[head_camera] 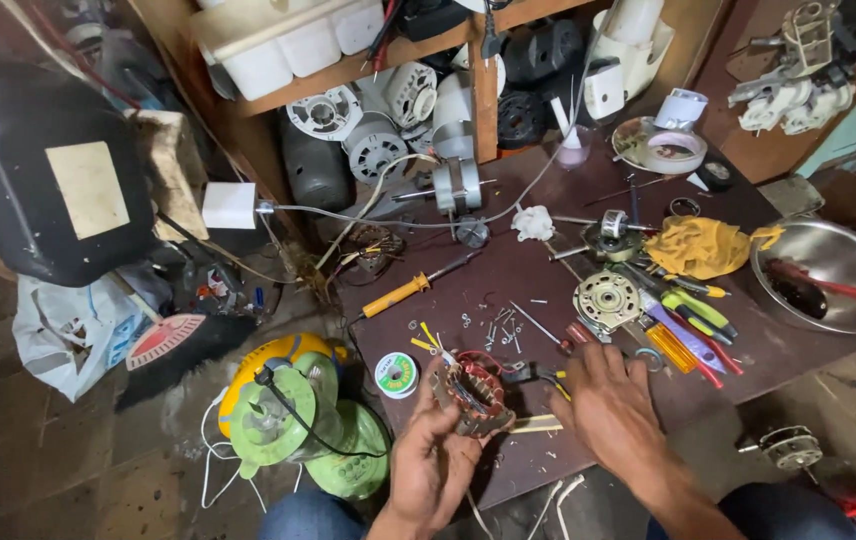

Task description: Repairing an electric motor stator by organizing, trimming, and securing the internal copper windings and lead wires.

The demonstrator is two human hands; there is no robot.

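One motor stator (475, 392), copper-wound, clamped in left hand (430, 462) fingers above the counter (508, 280) edge. Right hand (610, 405): fingers spread flat on counter, just beside stator. One solder spool (396, 375) left of it.

We see a pale rectangular label (88, 188) on the black casing at left (its writing illegible) and a small white box (229, 205) beside it.
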